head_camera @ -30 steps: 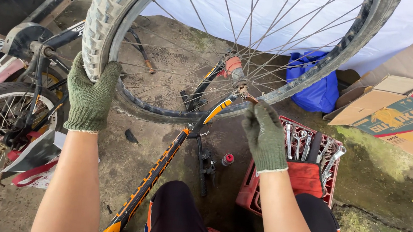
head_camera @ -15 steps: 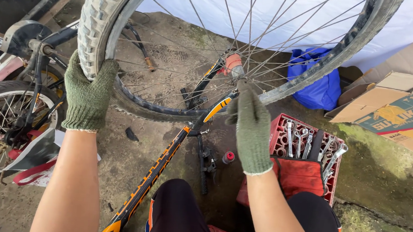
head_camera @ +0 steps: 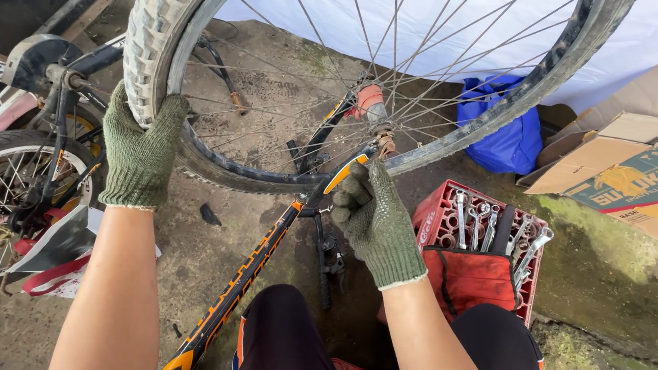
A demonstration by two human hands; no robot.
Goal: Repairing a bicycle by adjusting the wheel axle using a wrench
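Head view: gloved left hand (head_camera: 140, 150) grips the knobby tyre (head_camera: 157, 30); gloved right hand (head_camera: 373, 216) closes around the orange-black frame end (head_camera: 345, 174) below the wheel hub (head_camera: 371, 102)

knobby muddy wheel (head_camera: 161, 31), upright, spoked

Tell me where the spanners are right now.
In the head view the spanners stand upright in a red pouch inside the red crate, on the person's right, just beyond the gloved right hand and below the blue bag.
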